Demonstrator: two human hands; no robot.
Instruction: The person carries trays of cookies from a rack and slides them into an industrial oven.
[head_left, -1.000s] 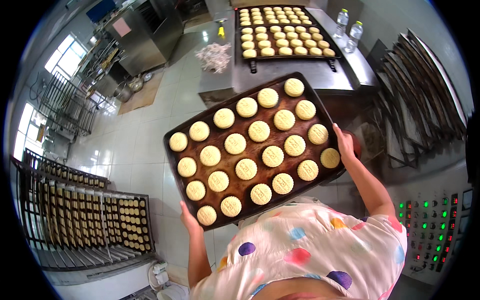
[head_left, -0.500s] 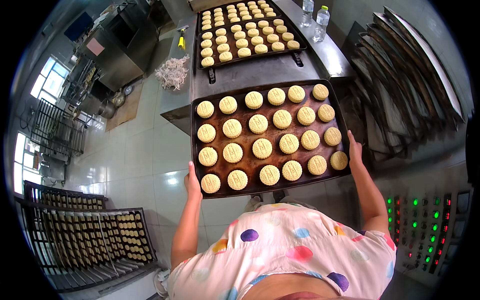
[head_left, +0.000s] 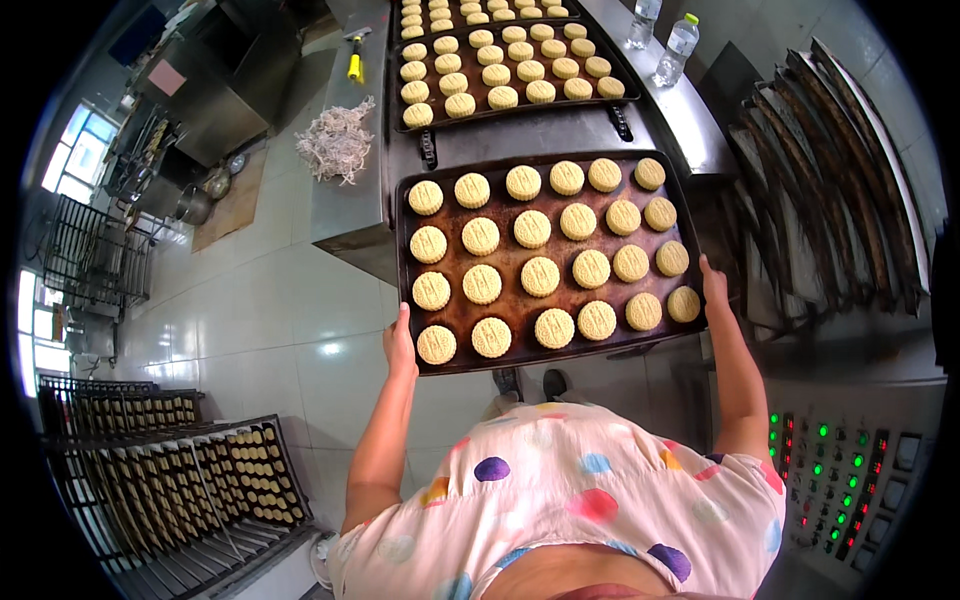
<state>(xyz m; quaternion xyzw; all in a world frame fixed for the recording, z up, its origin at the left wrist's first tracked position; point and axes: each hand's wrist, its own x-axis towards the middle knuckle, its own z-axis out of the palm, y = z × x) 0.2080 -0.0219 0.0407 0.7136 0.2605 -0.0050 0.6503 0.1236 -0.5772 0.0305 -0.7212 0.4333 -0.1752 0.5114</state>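
A dark baking tray (head_left: 508,258) hangs level in front of me, with rows of round, pale-yellow pressed cakes (head_left: 540,276) with scalloped edges on it. My left hand (head_left: 400,345) grips the tray's near left corner, thumb along the outside and the other fingers hidden beneath. At the opposite side, my right hand (head_left: 715,287) holds the right edge near the front corner, its fingers mostly hidden. The tray's far edge lies at the near end of a metal conveyor (head_left: 520,137); whether it rests there I cannot tell.
Further along the conveyor sit more cake-filled trays (head_left: 520,114). White shreds (head_left: 338,140) and a yellow-handled tool (head_left: 355,66) lie on the left ledge, bottles (head_left: 678,50) on the right one. Stacked trays (head_left: 830,180) lean at right, above a lit control panel (head_left: 835,480). A loaded rack (head_left: 170,490) stands lower left.
The held tray has shifted slightly right and upward in the picture, along with my hands. The surroundings have also shifted as my view turned; both hands keep their grip.
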